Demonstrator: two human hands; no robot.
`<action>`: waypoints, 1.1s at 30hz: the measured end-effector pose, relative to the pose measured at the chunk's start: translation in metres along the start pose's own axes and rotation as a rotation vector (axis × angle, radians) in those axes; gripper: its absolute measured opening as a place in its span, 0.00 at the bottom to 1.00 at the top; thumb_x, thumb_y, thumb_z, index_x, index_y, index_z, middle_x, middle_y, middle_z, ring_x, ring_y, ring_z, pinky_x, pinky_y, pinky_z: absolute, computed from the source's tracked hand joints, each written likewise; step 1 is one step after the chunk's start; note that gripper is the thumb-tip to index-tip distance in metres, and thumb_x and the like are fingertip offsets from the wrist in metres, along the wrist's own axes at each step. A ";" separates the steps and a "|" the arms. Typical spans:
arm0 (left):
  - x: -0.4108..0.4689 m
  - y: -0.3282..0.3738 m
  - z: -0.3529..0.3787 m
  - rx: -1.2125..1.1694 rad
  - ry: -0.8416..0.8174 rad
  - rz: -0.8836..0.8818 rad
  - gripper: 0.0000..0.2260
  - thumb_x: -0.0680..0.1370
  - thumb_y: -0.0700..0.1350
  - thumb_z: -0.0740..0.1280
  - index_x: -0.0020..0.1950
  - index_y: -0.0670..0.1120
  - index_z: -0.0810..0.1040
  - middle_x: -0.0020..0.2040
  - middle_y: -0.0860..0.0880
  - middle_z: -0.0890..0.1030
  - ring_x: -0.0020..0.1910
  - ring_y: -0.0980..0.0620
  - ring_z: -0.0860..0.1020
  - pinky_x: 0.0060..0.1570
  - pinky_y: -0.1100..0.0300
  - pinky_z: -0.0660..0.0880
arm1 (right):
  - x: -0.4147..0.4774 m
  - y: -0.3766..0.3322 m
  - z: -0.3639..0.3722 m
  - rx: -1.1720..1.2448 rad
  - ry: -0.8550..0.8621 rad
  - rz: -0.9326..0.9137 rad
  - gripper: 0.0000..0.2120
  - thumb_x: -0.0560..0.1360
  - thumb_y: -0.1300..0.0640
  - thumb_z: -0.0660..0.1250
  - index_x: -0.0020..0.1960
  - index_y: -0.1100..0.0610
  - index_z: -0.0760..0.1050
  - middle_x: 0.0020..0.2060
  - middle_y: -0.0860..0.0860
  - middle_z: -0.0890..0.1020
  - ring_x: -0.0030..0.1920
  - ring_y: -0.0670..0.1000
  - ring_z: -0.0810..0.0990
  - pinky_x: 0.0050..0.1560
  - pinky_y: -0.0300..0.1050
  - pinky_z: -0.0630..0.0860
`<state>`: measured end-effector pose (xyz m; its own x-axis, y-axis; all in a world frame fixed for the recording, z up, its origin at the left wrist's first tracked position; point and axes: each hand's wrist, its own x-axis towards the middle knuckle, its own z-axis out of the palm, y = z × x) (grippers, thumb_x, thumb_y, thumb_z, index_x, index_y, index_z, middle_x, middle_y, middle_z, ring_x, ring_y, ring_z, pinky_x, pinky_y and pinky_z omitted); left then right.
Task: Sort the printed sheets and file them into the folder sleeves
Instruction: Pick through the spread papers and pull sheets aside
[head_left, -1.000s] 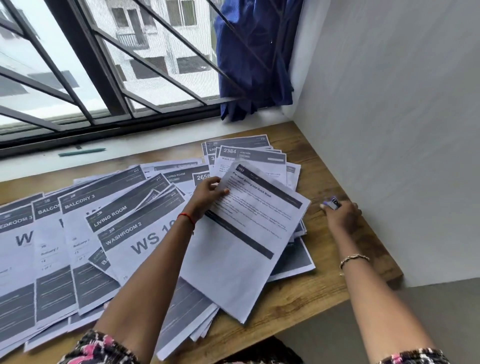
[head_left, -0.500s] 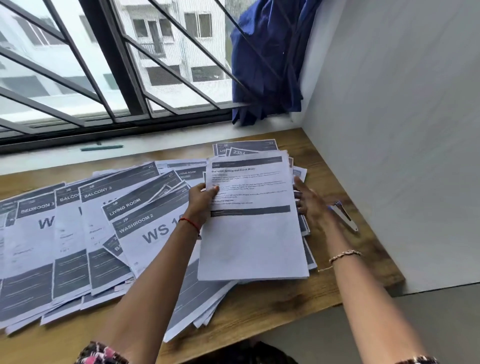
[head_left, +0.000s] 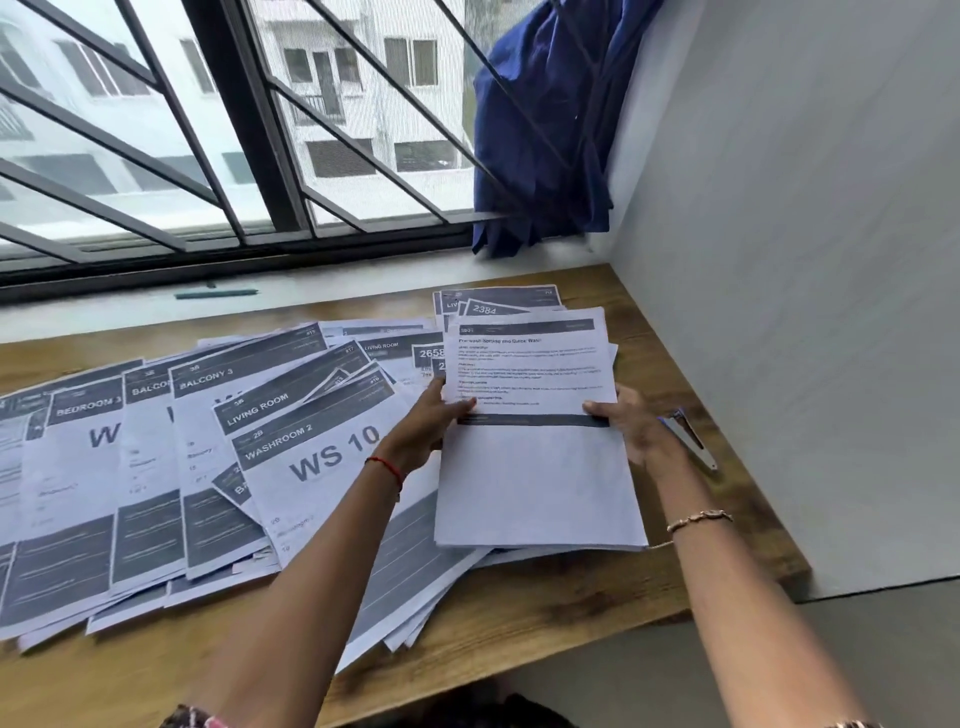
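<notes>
The left hand (head_left: 431, 431) and right hand (head_left: 631, 428) are gripping a white printed paper stack (head_left: 535, 478) between them, over the brown wooden table (head_left: 571, 597), long side pointing straight away.

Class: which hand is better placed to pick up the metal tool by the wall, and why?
The right hand: the metal tool lies just beside it; the left hand grips the sheets opposite.

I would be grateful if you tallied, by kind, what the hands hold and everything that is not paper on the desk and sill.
Stack of sheets, held by left hand and right hand: 1
Stapler: 1
Green pen: 1
Blue cloth at the sill's end: 1
Total: 4
</notes>
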<state>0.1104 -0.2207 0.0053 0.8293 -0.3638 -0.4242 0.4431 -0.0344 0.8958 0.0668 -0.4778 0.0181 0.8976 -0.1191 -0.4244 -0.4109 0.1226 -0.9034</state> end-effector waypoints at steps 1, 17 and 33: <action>0.001 -0.003 0.003 0.001 0.010 0.038 0.17 0.79 0.35 0.62 0.65 0.48 0.66 0.61 0.46 0.77 0.52 0.52 0.79 0.40 0.62 0.79 | -0.002 -0.001 0.000 0.005 -0.005 -0.001 0.29 0.63 0.61 0.70 0.63 0.65 0.73 0.58 0.60 0.79 0.54 0.61 0.80 0.54 0.54 0.78; 0.029 -0.025 0.027 0.212 0.198 0.220 0.36 0.68 0.48 0.64 0.75 0.53 0.57 0.71 0.48 0.68 0.68 0.46 0.69 0.66 0.42 0.68 | -0.002 -0.013 0.001 -0.349 0.153 -0.040 0.29 0.69 0.73 0.69 0.68 0.66 0.66 0.59 0.57 0.75 0.54 0.53 0.74 0.33 0.31 0.72; 0.033 0.003 0.092 0.113 -0.222 0.179 0.20 0.82 0.38 0.55 0.72 0.53 0.64 0.68 0.50 0.71 0.64 0.50 0.72 0.55 0.60 0.76 | 0.010 -0.023 -0.073 -0.387 0.542 -0.173 0.17 0.68 0.75 0.61 0.53 0.65 0.79 0.42 0.54 0.80 0.43 0.51 0.75 0.41 0.42 0.71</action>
<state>0.1084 -0.3182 0.0064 0.7906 -0.5674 -0.2304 0.2458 -0.0505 0.9680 0.0740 -0.5534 0.0304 0.7902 -0.5936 -0.1521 -0.3872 -0.2913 -0.8748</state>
